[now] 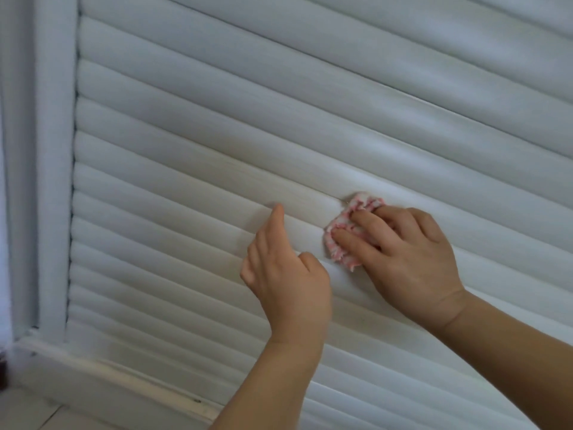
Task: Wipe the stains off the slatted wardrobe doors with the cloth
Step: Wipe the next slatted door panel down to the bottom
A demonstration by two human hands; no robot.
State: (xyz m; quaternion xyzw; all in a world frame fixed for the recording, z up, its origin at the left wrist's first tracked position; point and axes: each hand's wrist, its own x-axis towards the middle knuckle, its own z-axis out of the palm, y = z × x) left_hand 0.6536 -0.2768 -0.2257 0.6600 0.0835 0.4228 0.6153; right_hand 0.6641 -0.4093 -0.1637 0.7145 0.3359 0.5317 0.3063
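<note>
White slats fill nearly the whole head view: the slatted wardrobe door runs across the picture at a slant, its rounded slats stacked closely one under another. Down the left edge stands the door's upright frame, and along the bottom left a white base rail meets a pale floor in the near left corner; a small dark object shows at the far left edge, too cropped to identify. Faint yellowish-grey marks lie on the slats just left of and above the hands. The cloth, pink and white and bunched up, lies against the slats right of centre. The right hand presses it to the door, its fingers spread and fairly straight over the fabric, hiding most of it so that only the frayed edges peek out at the top and left. The left hand is just beside it, to the left, with the index finger extended and its tip touching a slat, while the other fingers curl loosely and hold nothing. Both bare forearms enter from the near right corner, covering the lower slats there.
</note>
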